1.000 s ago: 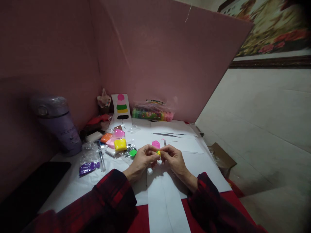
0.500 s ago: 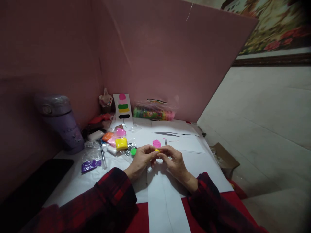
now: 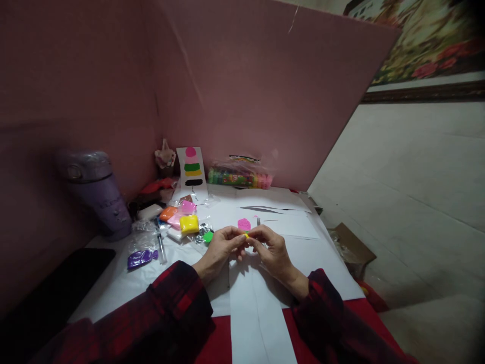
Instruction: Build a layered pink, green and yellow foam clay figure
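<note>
Between the fingertips of both hands is a small piece of yellow clay [image 3: 246, 235]. My left hand [image 3: 223, 248] pinches it from the left, and my right hand [image 3: 271, 251] pinches it from the right. Just beyond my fingers a round pink piece [image 3: 244, 223] lies on white paper [image 3: 299, 253], with a bit of green partly hidden at its near edge. A small fork [image 3: 258, 221] lies right of the pink piece, its handle hidden behind my right hand.
At left are wrapped clay packs, including yellow [image 3: 189, 224] and purple [image 3: 139, 259], and a purple bottle [image 3: 99, 197]. A card with coloured shapes [image 3: 192, 172] leans at the back beside a clear bag [image 3: 240, 174]. A cardboard box [image 3: 354, 247] is at right.
The yellow clay looks narrower and slightly turned between my fingertips. A bit of green now shows below the pink piece. Both hands stay in nearly the same place.
</note>
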Demonstrator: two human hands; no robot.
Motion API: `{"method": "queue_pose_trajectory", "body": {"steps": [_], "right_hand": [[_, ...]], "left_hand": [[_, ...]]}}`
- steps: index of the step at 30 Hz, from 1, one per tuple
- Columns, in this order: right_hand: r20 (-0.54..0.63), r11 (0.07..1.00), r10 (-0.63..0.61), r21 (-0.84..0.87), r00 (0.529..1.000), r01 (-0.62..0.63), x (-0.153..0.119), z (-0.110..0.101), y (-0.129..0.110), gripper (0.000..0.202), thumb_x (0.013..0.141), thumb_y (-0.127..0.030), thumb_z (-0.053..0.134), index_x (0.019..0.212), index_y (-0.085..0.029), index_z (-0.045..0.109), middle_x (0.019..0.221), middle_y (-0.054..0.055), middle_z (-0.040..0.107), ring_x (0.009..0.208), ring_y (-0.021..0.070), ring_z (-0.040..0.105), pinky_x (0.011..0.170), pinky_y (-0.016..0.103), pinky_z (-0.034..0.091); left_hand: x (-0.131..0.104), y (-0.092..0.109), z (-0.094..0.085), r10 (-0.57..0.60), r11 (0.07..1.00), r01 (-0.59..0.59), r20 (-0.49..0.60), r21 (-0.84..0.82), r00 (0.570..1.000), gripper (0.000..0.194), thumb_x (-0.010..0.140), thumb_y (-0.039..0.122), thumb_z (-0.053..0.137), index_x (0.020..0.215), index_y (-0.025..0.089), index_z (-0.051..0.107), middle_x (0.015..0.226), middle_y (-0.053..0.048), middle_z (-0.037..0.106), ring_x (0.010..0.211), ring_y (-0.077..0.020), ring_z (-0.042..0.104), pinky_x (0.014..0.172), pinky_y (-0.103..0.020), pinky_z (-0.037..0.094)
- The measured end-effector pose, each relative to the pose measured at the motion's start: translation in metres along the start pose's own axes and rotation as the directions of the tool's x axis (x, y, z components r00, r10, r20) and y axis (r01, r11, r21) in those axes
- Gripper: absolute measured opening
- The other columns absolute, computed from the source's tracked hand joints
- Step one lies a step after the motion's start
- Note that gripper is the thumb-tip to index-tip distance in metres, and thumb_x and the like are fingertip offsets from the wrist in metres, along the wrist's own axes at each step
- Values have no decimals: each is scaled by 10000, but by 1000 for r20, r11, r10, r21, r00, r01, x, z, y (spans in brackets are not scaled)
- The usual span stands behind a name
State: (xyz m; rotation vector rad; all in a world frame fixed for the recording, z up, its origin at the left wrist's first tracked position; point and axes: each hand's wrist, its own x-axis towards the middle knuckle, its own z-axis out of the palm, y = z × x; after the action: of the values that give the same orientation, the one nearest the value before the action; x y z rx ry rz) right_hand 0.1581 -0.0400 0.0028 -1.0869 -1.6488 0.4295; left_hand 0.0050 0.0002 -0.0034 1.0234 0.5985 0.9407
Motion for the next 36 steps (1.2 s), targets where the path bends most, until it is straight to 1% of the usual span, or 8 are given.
{"method": "queue_pose_trajectory", "body": {"steps": [4, 8, 13, 18, 22, 27, 31, 36], "right_hand": [[26, 999, -24, -25, 999, 25, 1, -1, -2, 99, 880, -268, 601, 844, -193, 655, 765, 27, 644, 678, 159, 601, 636, 284, 491], [59, 998, 56, 26, 997, -57, 1, -1, 0, 145, 873, -286, 604, 778, -180, 627, 704, 13, 636, 611, 140, 583, 595, 267, 480], [-52, 988, 146, 60, 988, -143, 2, 0, 6, 169, 862, -304, 611, 742, -188, 590, 616, -31, 551, 522, 110, 506, 508, 237, 436], [-44, 981, 185, 73, 982, -181, 3, 0, 4, 185, 877, -339, 601, 784, -184, 636, 625, -17, 579, 535, 123, 523, 507, 244, 437], [16, 982, 155, 103, 988, -156, 1, 1, 1, 197, 907, -340, 559, 825, -183, 648, 587, -22, 560, 520, 126, 525, 524, 251, 449], [74, 981, 84, 170, 994, -96, -1, 1, -2, 146, 920, -302, 541, 968, -196, 629, 699, -4, 605, 588, 135, 572, 573, 261, 489], [73, 997, 9, 71, 997, -15, -1, 2, -2, 97, 876, -229, 584, 953, -200, 636, 801, 21, 653, 661, 152, 611, 636, 282, 512], [32, 997, 42, 66, 999, -44, 0, 2, 3, 88, 897, -238, 548, 898, -196, 626, 699, 1, 619, 570, 140, 591, 564, 266, 500]], "left_hand": [[-1, 3, 1, 1, 1000, -2, 13, 25, 1000, 384, 618, 389, 822, 791, 112, 621, 596, -16, 633, 456, -95, 558, 419, -198, 414], [-1, 5, 4, 27, 997, -26, -7, 68, 1000, 352, 624, 380, 813, 759, 117, 622, 566, -3, 617, 434, -91, 531, 416, -206, 408], [0, 4, 3, 124, 991, -117, -105, 69, 987, 292, 637, 352, 800, 735, 122, 649, 590, 4, 617, 438, -71, 496, 431, -207, 401], [0, 2, 0, 98, 992, -96, -21, 76, 995, 337, 609, 354, 827, 789, 125, 656, 577, 4, 618, 452, -87, 528, 450, -213, 414], [0, 2, 1, 90, 993, -89, -9, 75, 996, 443, 576, 372, 848, 877, 141, 620, 572, 26, 604, 411, -84, 508, 406, -203, 390], [-3, 7, 5, 77, 988, -74, -20, 132, 997, 343, 638, 395, 803, 744, 109, 645, 572, -9, 613, 419, -65, 485, 406, -189, 359], [-3, 7, 5, 81, 991, -73, -69, 112, 994, 363, 601, 413, 820, 684, 117, 628, 513, 7, 582, 395, -67, 467, 393, -191, 345], [-3, 7, 4, 44, 997, -41, -50, 59, 998, 388, 648, 452, 785, 783, 112, 655, 632, -31, 647, 464, -93, 544, 443, -216, 423]]}}
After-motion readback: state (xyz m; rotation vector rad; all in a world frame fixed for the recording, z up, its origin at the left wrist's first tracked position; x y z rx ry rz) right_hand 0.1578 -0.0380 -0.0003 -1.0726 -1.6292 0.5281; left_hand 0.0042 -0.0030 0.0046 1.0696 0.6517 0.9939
